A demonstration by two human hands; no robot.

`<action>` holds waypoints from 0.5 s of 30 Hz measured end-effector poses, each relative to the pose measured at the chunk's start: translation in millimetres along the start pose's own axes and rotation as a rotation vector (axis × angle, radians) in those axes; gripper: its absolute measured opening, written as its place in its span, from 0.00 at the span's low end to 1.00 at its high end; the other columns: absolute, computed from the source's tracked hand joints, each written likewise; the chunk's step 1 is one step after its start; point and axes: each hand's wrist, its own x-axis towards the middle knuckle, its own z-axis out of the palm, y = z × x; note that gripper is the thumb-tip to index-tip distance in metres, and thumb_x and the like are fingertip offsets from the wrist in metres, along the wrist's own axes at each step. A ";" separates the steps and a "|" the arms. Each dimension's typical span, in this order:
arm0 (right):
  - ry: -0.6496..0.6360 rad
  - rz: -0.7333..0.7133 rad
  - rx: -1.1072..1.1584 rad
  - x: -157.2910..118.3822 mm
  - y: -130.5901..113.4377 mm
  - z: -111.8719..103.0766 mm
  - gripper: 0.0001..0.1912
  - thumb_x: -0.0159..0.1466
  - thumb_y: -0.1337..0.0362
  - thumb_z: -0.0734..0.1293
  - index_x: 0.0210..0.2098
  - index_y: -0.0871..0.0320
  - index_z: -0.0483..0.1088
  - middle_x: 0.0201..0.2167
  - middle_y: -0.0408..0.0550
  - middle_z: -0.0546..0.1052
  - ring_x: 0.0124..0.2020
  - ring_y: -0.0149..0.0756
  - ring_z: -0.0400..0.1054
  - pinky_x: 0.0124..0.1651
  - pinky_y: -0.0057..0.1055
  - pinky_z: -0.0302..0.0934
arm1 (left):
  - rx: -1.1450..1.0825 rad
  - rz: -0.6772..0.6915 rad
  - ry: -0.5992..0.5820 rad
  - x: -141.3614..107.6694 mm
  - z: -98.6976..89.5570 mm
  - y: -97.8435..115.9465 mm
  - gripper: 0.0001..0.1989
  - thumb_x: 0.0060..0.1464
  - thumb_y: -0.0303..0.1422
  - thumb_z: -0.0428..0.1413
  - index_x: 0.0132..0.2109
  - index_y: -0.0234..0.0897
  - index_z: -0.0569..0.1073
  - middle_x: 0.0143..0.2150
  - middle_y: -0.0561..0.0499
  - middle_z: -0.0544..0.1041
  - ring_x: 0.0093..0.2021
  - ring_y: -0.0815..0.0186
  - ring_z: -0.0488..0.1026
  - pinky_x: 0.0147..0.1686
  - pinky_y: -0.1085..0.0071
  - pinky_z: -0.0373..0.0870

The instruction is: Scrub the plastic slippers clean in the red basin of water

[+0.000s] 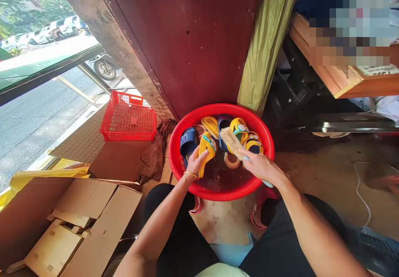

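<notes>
A round red basin [268, 152] holds dark water and several slippers. My left hand [195, 163] is closed on a yellow slipper [207, 147] at the left of the basin, tilted with its toe end up. My right hand [257, 165] grips a brush [231, 143] with pale bristles; its blue handle end shows below the palm. The brush is apart from the held slipper and in front of a yellow slipper [239, 126]. Around them lie a blue slipper [188, 140] at the left, a yellow one [210, 126] at the back and another yellow one [253, 142] at the right.
A red crate [129, 121] and brown cloth [155, 156] stand left of the basin, with an open cardboard box [102, 227] nearer. Behind is a dark red panel [187, 40] beside a yellowish curtain [268, 40]. A wooden table [343, 75] juts in at the right.
</notes>
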 end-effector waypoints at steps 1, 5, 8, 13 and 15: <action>0.001 -0.029 0.062 -1.9 -3.0 1.3 0.30 0.69 0.60 0.56 0.71 0.47 0.55 0.50 0.49 0.80 0.47 0.45 0.75 0.46 0.33 0.65 | -0.147 -0.121 -0.059 4.9 0.3 2.5 0.38 0.51 0.60 0.55 0.57 0.34 0.73 0.44 0.40 0.80 0.41 0.52 0.78 0.43 0.55 0.74; -0.105 -0.128 0.219 -18.3 -27.3 18.7 0.30 0.69 0.60 0.56 0.70 0.50 0.56 0.43 0.47 0.82 0.39 0.39 0.77 0.40 0.29 0.64 | -0.512 -0.429 -0.139 24.7 1.5 9.3 0.40 0.52 0.65 0.49 0.52 0.33 0.75 0.38 0.40 0.81 0.37 0.53 0.79 0.40 0.55 0.77; -0.265 -0.192 0.176 -29.1 -40.6 35.0 0.30 0.67 0.62 0.57 0.69 0.50 0.58 0.39 0.48 0.83 0.35 0.39 0.77 0.38 0.28 0.63 | -0.592 -0.391 -0.093 34.7 5.5 10.3 0.43 0.51 0.68 0.45 0.52 0.34 0.75 0.39 0.39 0.81 0.40 0.51 0.79 0.42 0.53 0.77; -0.156 -0.167 0.189 -6.8 -45.5 50.8 0.30 0.69 0.63 0.55 0.70 0.53 0.56 0.47 0.53 0.81 0.44 0.42 0.77 0.45 0.30 0.65 | -0.599 -0.366 -0.142 27.4 27.5 5.7 0.43 0.53 0.67 0.43 0.53 0.32 0.76 0.42 0.38 0.81 0.41 0.51 0.80 0.44 0.55 0.78; -0.072 -0.122 0.234 12.5 -47.8 54.5 0.31 0.69 0.63 0.55 0.71 0.54 0.54 0.51 0.52 0.80 0.48 0.41 0.76 0.50 0.30 0.64 | -0.620 -0.415 -0.207 20.0 37.1 2.6 0.41 0.55 0.65 0.45 0.53 0.32 0.75 0.43 0.39 0.82 0.42 0.52 0.80 0.44 0.57 0.78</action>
